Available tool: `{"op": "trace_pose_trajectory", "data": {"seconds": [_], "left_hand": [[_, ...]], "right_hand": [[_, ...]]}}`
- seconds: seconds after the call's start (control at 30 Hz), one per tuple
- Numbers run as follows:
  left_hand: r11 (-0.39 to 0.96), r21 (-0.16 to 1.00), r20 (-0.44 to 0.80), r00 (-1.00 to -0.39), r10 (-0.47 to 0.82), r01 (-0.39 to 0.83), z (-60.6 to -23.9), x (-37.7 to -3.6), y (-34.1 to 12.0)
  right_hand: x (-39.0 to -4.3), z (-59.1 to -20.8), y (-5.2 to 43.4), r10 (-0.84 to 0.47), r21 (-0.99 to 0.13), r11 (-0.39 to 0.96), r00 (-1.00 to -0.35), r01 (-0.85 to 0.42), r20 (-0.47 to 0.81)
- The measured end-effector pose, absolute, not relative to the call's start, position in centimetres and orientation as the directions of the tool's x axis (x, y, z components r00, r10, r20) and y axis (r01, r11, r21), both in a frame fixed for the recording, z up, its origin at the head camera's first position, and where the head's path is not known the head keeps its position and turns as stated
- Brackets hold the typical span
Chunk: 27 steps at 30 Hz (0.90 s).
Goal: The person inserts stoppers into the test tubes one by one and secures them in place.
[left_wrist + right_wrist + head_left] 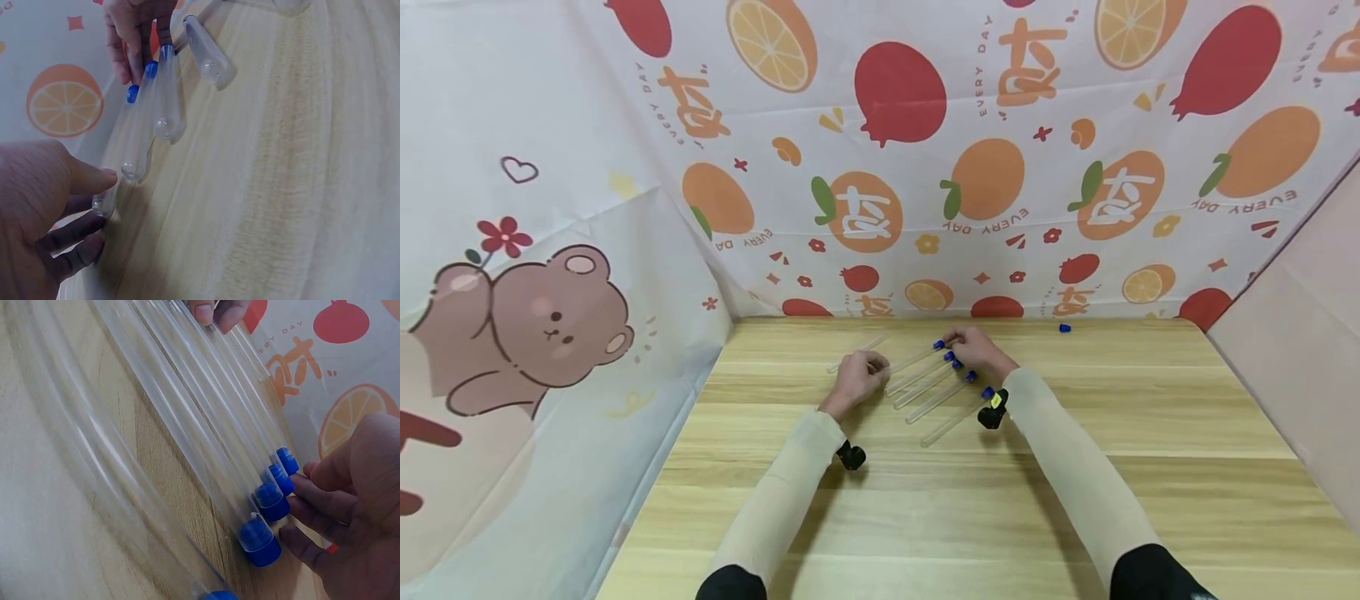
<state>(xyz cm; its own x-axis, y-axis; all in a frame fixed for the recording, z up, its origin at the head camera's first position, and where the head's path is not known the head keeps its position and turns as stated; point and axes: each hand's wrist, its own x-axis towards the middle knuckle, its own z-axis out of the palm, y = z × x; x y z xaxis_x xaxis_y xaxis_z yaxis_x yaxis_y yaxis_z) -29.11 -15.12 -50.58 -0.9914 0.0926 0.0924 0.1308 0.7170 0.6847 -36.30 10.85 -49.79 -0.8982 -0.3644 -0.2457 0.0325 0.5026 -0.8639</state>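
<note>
Test tubes [925, 385] with blue caps [261, 542] lie side by side at the table's [1150, 467] far middle, between both hands.

The step looks like squaring the row: the right hand [977, 350], at the 2 o'clock end, sets relaxed fingers against the caps, gripping nothing. The left hand [857, 379], at 8 o'clock, touches the round bottoms with loosely curled fingers, holding nothing. Next likely calls for gentle, even pressing. An uncapped tube [857, 353] is faint; a loose cap [1064, 328] sits at 1 o'clock.
</note>
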Motion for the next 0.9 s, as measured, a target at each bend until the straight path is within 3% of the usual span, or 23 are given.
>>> {"op": "trace_pose_trajectory", "data": {"seconds": [0.3,0.63,0.9], "left_hand": [[0.705,0.698,0.081,-0.992,0.096,0.125,-50.7,-29.0,-15.3],[0.684,0.722,0.061,-0.994,0.095,0.110,-50.3,-29.1,-15.5],[0.690,0.711,0.090,-0.991,0.100,0.134,-49.4,-29.4,-16.1]], "right_hand": [[-36.3,-49.8,11.0,-0.387,-0.857,0.516,-0.893,-0.004,-0.229],[-36.2,-49.6,11.1,-0.365,-0.886,0.458,-0.892,0.077,-0.266],[-36.3,-48.1,12.6,-0.423,-0.836,0.537,-0.893,-0.110,-0.154]]}}
